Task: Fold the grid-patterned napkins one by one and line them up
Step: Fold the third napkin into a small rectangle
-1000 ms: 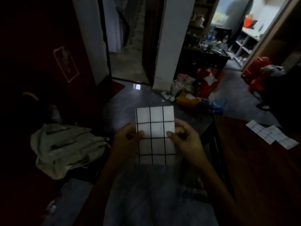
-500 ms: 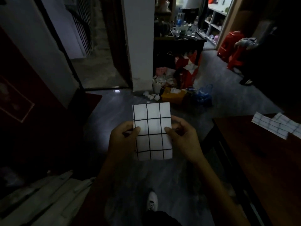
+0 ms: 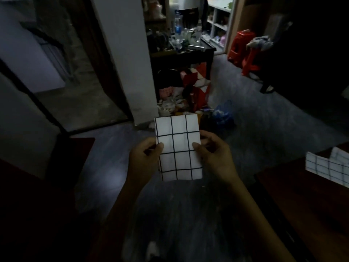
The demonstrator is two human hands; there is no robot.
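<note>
A folded white napkin with a black grid (image 3: 178,146) is held upright in the air in front of me, above the floor. My left hand (image 3: 145,159) pinches its left edge, thumb on the front. My right hand (image 3: 213,156) grips its right edge the same way. More grid-patterned napkins (image 3: 328,167) lie on the dark wooden table (image 3: 302,201) at the far right, partly cut off by the frame edge.
The room is dim. A white pillar (image 3: 128,59) stands ahead, with a cluttered low table (image 3: 181,52) and bags and boxes (image 3: 188,91) on the floor beside it. Red plastic stools (image 3: 243,50) stand at the back right. A dark doorway opens on the left.
The view has swung left and downward, so the table's napkins have slid to the right edge. Both hands keep the same hold on the folded napkin.
</note>
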